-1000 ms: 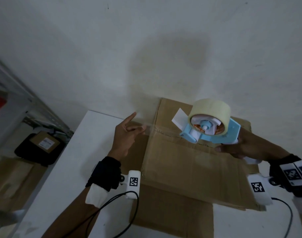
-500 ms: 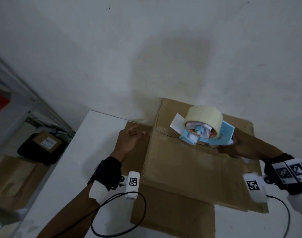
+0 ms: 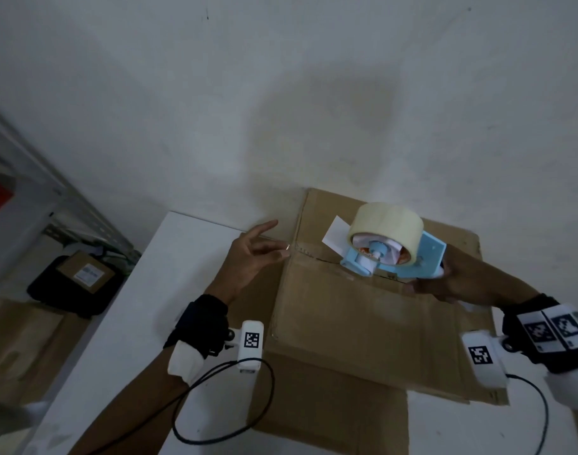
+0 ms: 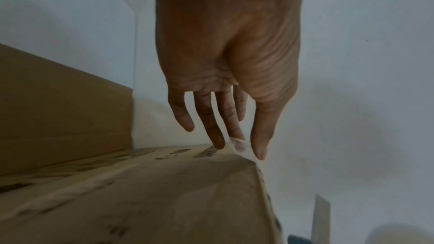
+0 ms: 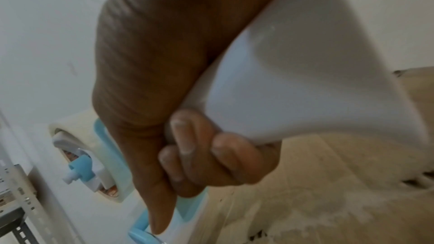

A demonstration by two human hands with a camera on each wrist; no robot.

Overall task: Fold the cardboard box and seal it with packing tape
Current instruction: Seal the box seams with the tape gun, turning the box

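Two flaps of the cardboard box (image 3: 363,323) already lie folded flat and meet along a dark seam (image 3: 317,256) across its top, so we judge the folding of this face done and the taping only just begun. Our box sits on the white table (image 3: 123,323), pushed up near the wall (image 3: 281,93), with more flat cardboard spreading out under it toward us. Our right hand (image 3: 445,284) has its fingers (image 5: 187,146) curled round the white handle of the blue tape dispenser (image 3: 396,261), which rests low over the seam with its roll of packing tape (image 3: 384,224) uppermost. Our left hand (image 3: 248,261) is at the box's left top edge, fingers (image 4: 211,127) straight and slightly spread; in the left wrist view the tips touch the corner, where a small clear tag of tape (image 4: 237,145) seems to sit between middle finger and thumb, though we cannot tell whether it is pinched or merely pressed down. We see no finished strip along the seam. What is left, as we read it, is to run the tape the length of the seam, cut it and rub it down; whether the box's other side needs sealing is hidden from us.
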